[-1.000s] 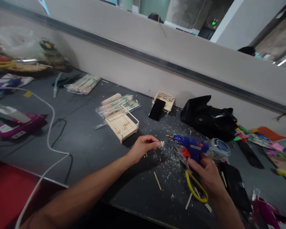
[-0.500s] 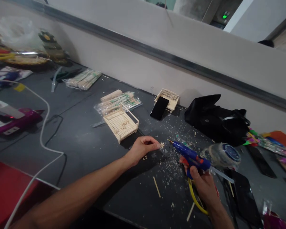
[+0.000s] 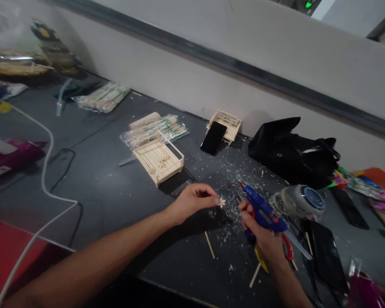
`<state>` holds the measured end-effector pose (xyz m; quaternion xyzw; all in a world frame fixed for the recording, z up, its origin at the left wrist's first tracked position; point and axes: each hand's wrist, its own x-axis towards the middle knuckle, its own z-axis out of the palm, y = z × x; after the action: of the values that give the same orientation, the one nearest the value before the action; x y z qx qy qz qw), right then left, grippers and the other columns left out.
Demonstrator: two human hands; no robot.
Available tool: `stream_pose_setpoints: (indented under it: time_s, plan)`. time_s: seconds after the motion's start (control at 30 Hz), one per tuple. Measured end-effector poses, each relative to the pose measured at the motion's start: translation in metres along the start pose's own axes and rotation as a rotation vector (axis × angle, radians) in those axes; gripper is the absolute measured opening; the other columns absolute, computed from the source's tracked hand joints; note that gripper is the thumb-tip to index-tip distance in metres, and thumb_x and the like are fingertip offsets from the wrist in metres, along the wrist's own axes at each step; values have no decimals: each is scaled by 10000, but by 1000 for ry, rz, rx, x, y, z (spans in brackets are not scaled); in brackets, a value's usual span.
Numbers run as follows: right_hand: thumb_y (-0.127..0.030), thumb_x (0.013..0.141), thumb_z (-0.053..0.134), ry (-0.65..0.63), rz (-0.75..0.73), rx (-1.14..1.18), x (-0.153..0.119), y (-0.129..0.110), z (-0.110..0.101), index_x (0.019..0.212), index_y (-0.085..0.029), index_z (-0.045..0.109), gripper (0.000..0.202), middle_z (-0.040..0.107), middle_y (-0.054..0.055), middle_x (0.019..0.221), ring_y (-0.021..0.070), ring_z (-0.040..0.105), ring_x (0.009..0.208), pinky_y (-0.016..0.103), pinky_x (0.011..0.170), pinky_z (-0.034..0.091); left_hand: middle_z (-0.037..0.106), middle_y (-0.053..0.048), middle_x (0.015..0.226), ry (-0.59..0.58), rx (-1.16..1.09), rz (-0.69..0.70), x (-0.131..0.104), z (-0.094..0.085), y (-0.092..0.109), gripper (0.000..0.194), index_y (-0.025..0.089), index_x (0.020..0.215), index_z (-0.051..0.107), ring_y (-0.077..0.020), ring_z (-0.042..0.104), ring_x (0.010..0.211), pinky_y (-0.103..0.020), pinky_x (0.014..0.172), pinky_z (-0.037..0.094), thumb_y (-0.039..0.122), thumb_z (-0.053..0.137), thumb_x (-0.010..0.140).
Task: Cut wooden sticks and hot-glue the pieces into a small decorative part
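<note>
My left hand (image 3: pixel 194 202) is closed in a pinch on a small pale wooden flower-shaped piece (image 3: pixel 221 202) at its fingertips. My right hand (image 3: pixel 259 231) is wrapped round the grip of a blue glue gun (image 3: pixel 260 208), its nozzle pointing up and left, apart from the flower piece. Beneath that hand show a red handle loop (image 3: pixel 288 245), a yellow one and grey metal tips; whether the hand touches this tool I cannot tell. Beyond my left hand stands a miniature stick-built bed frame (image 3: pixel 158 159) with small flower-like pieces on its slats.
A phone (image 3: pixel 213 137) leans on a small wooden bench model (image 3: pixel 231 125) near the wall. Black bag (image 3: pixel 284 154), clear jar (image 3: pixel 298 201) and another phone (image 3: pixel 329 254) lie rightward. Bagged sticks (image 3: pixel 157 128), a purple glue gun (image 3: pixel 14 156) and white cord (image 3: pixel 48 167) are leftward. Scraps litter the middle.
The glue gun has swung its nozzle upward and slightly away from the flower piece. My left hand still pinches that piece, now turned more toward view. The whole view has shifted a little.
</note>
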<state>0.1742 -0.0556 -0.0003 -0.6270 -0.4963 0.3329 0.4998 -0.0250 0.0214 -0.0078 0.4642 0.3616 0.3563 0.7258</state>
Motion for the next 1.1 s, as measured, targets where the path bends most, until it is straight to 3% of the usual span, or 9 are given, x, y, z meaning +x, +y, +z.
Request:
stream_pose_setpoints:
  time_s: [0.1, 0.27, 0.5, 0.87, 1.1]
  plan:
    - [-451, 734, 755, -45, 94, -10, -4, -2, 9, 769, -192, 708, 265, 638, 12, 644, 145, 529, 517, 283, 484, 473, 639, 18, 627, -110, 8, -10, -4, 6, -4, 227, 166, 643, 685, -103, 530, 603, -237, 629, 428, 353, 812, 637]
    - [-485, 687, 774, -18, 66, -58, -10, 1, 15, 762, -230, 745, 267, 615, -21, 549, 189, 614, 562, 331, 597, 555, 627, 26, 633, -150, 41, 13, -6, 7, -7, 173, 164, 657, 680, -94, 535, 598, -230, 629, 440, 302, 777, 696]
    - [-439, 727, 762, -51, 25, -41, -10, 3, 17, 753, -251, 765, 190, 737, 6, 707, 211, 697, 656, 352, 678, 598, 635, 15, 662, -169, 82, 32, -6, 7, -10, 191, 167, 672, 680, -106, 550, 620, -241, 640, 450, 331, 771, 709]
    - [-481, 730, 747, -22, 37, -44, -10, 6, 19, 744, -222, 765, 260, 722, 7, 657, 198, 672, 595, 340, 637, 603, 657, 19, 717, -191, 45, -21, -5, 8, -16, 308, 159, 815, 690, -111, 575, 670, -252, 681, 455, 379, 833, 653]
    - [-472, 724, 749, -36, 36, -40, -10, 2, 21, 728, -233, 770, 240, 747, 13, 684, 214, 700, 626, 352, 660, 613, 674, 22, 709, -183, 91, -46, -5, 9, -14, 125, 158, 742, 698, -105, 579, 667, -248, 694, 467, 251, 768, 697]
